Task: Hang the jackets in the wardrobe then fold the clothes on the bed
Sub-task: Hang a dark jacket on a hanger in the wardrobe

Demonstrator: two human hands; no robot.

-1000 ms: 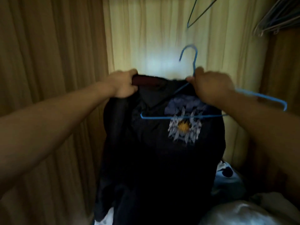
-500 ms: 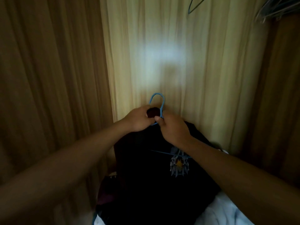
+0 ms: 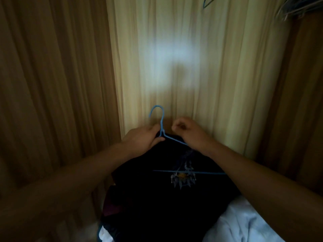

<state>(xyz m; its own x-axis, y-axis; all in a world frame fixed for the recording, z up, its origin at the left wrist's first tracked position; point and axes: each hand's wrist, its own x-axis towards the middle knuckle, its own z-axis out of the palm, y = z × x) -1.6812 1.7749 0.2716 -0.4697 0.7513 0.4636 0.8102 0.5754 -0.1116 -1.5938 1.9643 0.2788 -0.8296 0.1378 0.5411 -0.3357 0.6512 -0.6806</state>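
2 hands on hanger, jacket

The dark jacket has come down low, and the left hand now pinches the neck of the blue hanger — the right hand has slid off to the side.

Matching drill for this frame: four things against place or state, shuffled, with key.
Things:
1. left hand
2. dark jacket
3. white cloth
4. spare hangers

Place or state:
a. top right corner, high up
b. grips the neck of the blue hanger
c. bottom right, beside the jacket
d. the hanger's bar lies across its front

Pairs: 1-b, 2-d, 3-c, 4-a
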